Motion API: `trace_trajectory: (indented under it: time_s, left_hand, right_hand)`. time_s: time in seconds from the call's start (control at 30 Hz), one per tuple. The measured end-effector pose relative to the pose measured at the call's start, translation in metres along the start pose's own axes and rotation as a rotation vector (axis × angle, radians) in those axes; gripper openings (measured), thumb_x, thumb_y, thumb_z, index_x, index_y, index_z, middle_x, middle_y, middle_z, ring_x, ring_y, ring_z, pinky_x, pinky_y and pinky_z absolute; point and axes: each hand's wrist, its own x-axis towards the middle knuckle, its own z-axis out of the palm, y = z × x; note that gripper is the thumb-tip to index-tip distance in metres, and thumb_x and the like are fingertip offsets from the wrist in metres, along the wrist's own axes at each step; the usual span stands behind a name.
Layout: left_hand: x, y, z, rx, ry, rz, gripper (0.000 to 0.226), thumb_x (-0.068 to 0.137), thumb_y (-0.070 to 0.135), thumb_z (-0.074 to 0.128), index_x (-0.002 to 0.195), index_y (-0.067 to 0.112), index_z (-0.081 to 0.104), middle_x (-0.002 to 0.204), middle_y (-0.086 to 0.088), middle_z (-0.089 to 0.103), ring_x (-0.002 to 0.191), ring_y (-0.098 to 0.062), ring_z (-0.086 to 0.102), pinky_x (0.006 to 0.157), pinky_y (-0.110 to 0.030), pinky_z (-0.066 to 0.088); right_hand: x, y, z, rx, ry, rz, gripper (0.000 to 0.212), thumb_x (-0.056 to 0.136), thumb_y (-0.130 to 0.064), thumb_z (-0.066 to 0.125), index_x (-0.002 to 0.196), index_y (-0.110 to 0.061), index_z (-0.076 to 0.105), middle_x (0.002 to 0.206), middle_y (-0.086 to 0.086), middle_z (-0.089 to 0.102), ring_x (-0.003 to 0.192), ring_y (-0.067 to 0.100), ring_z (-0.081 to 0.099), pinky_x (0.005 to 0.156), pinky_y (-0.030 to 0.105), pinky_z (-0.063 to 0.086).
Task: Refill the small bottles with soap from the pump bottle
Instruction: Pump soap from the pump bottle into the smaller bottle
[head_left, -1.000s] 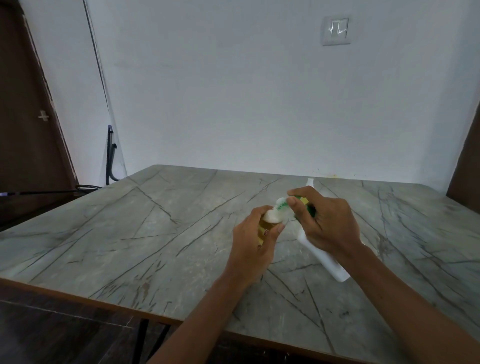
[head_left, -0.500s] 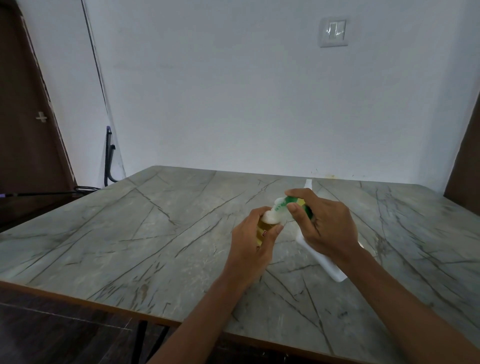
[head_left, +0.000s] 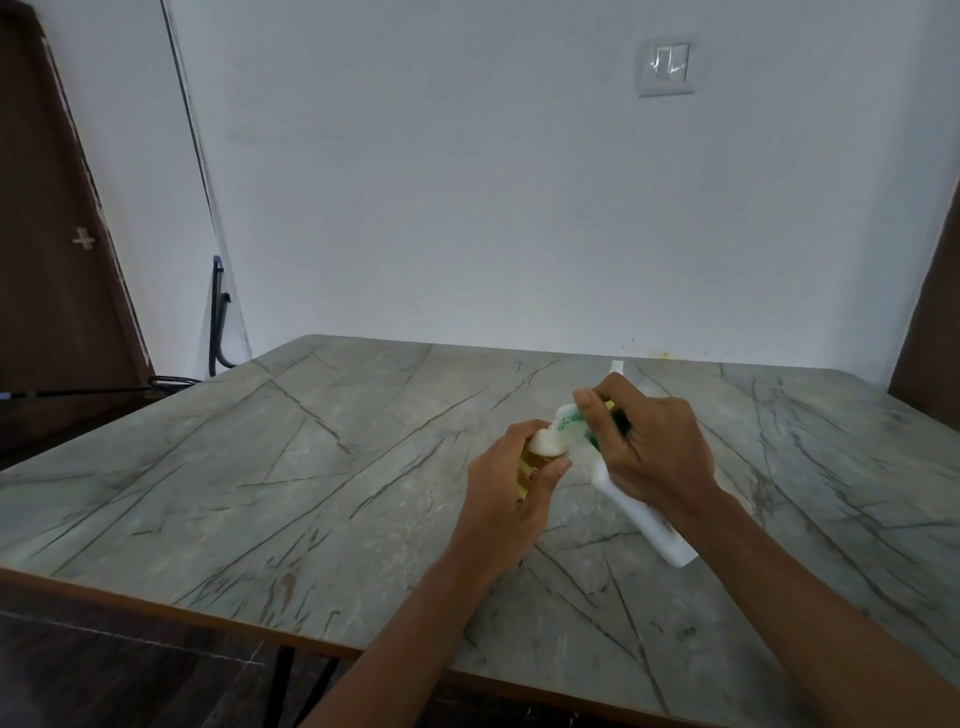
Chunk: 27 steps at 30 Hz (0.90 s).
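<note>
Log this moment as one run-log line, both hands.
left hand: grips small bottle | right hand: grips tilted pump bottle | spout end at small bottle's top | step: refilling

No legible text from my end.

- Pump bottle: green print near its upper end. It is blurred and I can resolve no letters.
- Small bottle: a small reddish mark on its side, too small to read.
- Switch plate on the wall: only glare on its face, with no marking I can make out.
</note>
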Motion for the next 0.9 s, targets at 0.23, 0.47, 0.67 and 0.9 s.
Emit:
trace_trajectory:
  time_s: [0.23,0.47,0.67,0.9]
  left_hand:
    - [0.001,-0.001,0.000,0.000,0.028,-0.034,0.026,0.091,0.029,0.063,0.114,0.024,0.052,0.088,0.024,0.056,0.076,0.002,0.059,0.066,-0.007,0.046]
    - [0.000,-0.001,0.000,-0.006,0.008,-0.009,0.027,0.091,0.029,0.061,0.115,0.016,0.056,0.090,0.019,0.058,0.077,0.004,0.058,0.067,-0.006,0.045]
    - [0.000,0.000,0.000,-0.020,-0.004,-0.019,0.027,0.091,0.029,0.060,0.113,0.014,0.057,0.089,0.020,0.058,0.076,0.004,0.058,0.066,-0.006,0.045]
    - [0.001,0.003,-0.001,-0.039,-0.005,-0.032,0.029,0.092,0.037,0.056,0.114,0.018,0.056,0.083,0.020,0.057,0.070,0.004,0.058,0.062,-0.006,0.044]
  right_hand:
    - [-0.005,0.000,-0.003,-0.016,-0.046,-0.045,0.045,0.103,-0.056,0.026,0.110,-0.025,0.059,0.056,-0.004,0.064,0.045,0.010,0.056,0.041,0.028,0.046]
    - [0.000,-0.001,0.000,-0.003,0.011,-0.012,0.049,0.102,-0.051,0.035,0.084,-0.017,0.064,0.047,-0.005,0.055,0.037,0.010,0.047,0.038,0.024,0.039]
    - [0.001,-0.003,-0.001,-0.005,0.004,0.010,0.051,0.101,-0.056,0.034,0.085,-0.018,0.065,0.047,-0.006,0.054,0.037,0.007,0.046,0.038,0.022,0.037]
    - [0.002,-0.002,-0.013,-0.022,-0.075,0.033,0.049,0.099,-0.063,0.024,0.111,-0.030,0.057,0.054,-0.008,0.058,0.045,0.001,0.049,0.045,0.015,0.034]
